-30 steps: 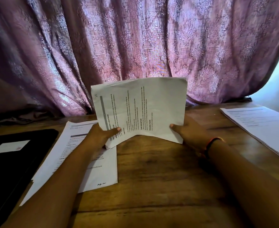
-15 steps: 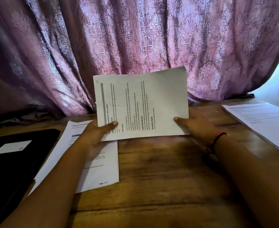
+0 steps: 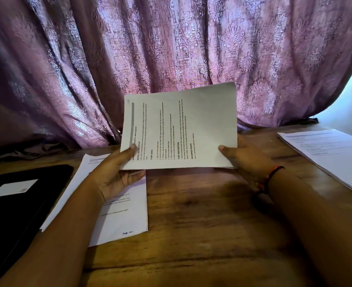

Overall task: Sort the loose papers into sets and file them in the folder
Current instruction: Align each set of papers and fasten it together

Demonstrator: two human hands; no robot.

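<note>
A stack of printed sheets (image 3: 202, 125) is held up above the wooden table, its text running sideways. My left hand (image 3: 117, 175) grips its lower left corner, thumb on the front and fingers behind. My right hand (image 3: 245, 158) grips the lower right corner the same way. A second set of papers (image 3: 125, 216) lies flat on the table under my left forearm. A third set (image 3: 332, 154) lies at the right edge. The black folder (image 3: 15, 214) lies closed at the far left with a white label on its cover.
A purple patterned curtain (image 3: 171, 59) hangs right behind the wooden table (image 3: 202, 214). Bright light shows past the curtain at the upper right.
The held stack, bent and standing on the table a second ago, has been lifted slightly and flattened out. Both hands keep their hold on its lower corners.
</note>
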